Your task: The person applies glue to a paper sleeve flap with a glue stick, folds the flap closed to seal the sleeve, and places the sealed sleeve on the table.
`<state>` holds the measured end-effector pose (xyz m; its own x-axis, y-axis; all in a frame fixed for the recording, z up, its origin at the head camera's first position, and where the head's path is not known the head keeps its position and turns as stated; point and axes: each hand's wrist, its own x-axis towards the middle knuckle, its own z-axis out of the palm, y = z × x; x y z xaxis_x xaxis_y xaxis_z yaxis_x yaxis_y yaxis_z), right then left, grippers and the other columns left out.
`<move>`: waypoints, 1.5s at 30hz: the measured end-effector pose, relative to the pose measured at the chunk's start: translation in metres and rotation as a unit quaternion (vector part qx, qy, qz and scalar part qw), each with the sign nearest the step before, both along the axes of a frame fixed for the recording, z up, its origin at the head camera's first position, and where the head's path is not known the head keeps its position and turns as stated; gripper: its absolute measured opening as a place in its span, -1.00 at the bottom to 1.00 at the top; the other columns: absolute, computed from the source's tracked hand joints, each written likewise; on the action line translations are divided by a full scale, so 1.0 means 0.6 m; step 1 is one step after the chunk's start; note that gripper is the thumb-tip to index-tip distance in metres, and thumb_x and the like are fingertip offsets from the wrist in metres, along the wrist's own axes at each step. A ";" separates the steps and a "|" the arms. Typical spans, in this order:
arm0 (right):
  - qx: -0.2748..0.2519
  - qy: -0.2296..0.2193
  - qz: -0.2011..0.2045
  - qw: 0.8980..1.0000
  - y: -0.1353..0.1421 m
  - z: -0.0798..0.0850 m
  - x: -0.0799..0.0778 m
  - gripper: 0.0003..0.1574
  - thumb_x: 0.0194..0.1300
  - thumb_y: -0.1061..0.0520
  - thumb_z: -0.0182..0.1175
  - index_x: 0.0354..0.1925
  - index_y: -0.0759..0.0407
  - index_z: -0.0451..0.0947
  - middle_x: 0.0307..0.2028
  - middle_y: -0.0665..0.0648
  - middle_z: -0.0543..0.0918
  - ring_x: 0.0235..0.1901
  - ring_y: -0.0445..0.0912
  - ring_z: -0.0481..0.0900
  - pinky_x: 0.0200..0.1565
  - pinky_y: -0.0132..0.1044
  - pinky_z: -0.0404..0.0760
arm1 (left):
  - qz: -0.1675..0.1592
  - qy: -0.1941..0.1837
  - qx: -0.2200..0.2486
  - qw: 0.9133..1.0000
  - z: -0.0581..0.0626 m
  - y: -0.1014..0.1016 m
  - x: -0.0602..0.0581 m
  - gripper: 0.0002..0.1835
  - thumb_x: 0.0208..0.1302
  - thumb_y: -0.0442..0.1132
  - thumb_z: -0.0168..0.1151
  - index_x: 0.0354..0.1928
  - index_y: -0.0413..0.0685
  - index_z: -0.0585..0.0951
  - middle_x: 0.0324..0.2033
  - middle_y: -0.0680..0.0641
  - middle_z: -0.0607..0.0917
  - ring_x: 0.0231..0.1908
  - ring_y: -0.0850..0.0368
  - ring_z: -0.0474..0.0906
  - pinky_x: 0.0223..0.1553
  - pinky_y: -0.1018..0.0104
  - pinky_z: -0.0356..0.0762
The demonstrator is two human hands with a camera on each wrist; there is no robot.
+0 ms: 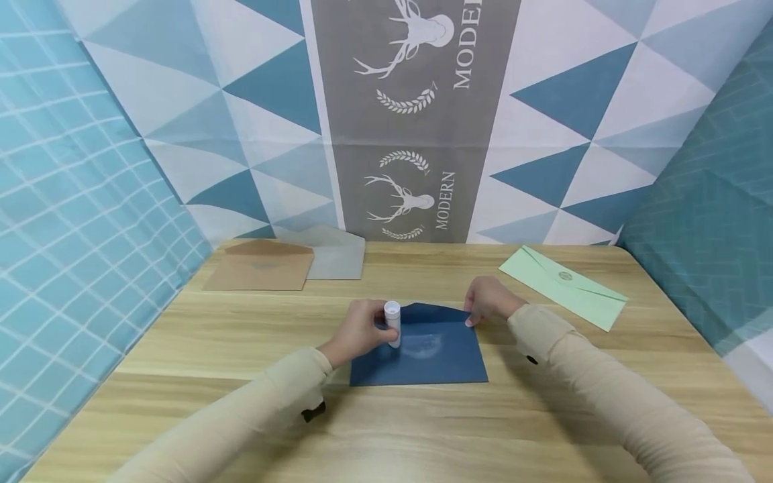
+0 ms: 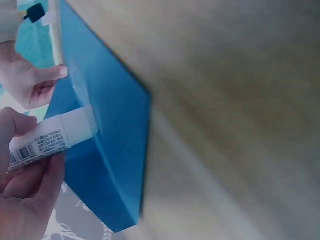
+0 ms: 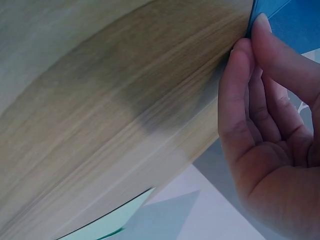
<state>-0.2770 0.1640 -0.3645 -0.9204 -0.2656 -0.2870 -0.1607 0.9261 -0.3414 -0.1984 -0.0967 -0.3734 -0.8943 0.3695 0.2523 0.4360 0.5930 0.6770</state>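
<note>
Fingers of the person's left hand (image 1: 357, 329) grip a white glue stick (image 1: 392, 320), held nearly upright, with small print and a barcode on its side. It is over the 10 o'clock part of a navy envelope (image 1: 437, 357); whether its lower end touches the paper, I cannot tell. Fingers of the right hand (image 1: 490, 297) pinch the envelope's edge at its 2 o'clock corner.

The envelope lies near the middle of a wood-grain bench (image 1: 175, 376). It is plain, wide and smooth, with a straight edge at 6 o'clock and a flap (image 1: 430, 314) open toward 12 o'clock, rising to a blunt point. A pale, cloudy smear (image 1: 423, 345) marks its centre.

Around it are a brown envelope (image 1: 260, 272) at 10 o'clock, a grey envelope (image 1: 336, 258) at 11, and a mint-green envelope (image 1: 558, 287) with a round emblem at 2.
</note>
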 end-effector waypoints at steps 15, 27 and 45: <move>-0.001 0.005 0.007 1.000 0.000 0.000 0.000 -0.83 -0.08 0.19 0.52 -0.58 0.13 0.67 -0.66 -0.01 0.66 -0.58 -0.21 0.55 -0.25 -0.31 0.61 | -0.011 0.035 0.024 0.999 0.017 0.042 -0.001 -0.84 0.00 -0.40 0.35 -0.30 -0.18 0.69 -0.37 -0.11 0.78 -0.35 0.11 0.72 -0.28 0.43 0.68; 0.004 -0.002 0.016 1.000 -0.006 0.008 -0.002 -0.84 -0.08 0.22 0.52 -0.55 0.17 0.67 -0.62 0.03 0.69 -0.59 -0.20 0.59 -0.29 -0.34 0.60 | -0.079 -0.007 -0.035 0.996 0.006 0.084 -0.021 -0.80 0.11 -0.33 0.37 -0.19 -0.17 0.68 -0.27 -0.06 0.76 -0.26 0.19 0.69 -0.19 0.42 0.65; 0.023 0.047 0.038 0.998 -0.011 0.008 0.010 -0.82 -0.12 0.19 0.54 -0.58 0.14 0.68 -0.57 -0.01 0.67 -0.49 -0.20 0.51 -0.30 -0.33 0.62 | -0.068 -0.022 -0.043 0.997 0.005 0.066 -0.017 -0.83 0.12 -0.33 0.35 -0.21 -0.20 0.67 -0.31 -0.10 0.75 -0.34 0.21 0.63 -0.29 0.43 0.63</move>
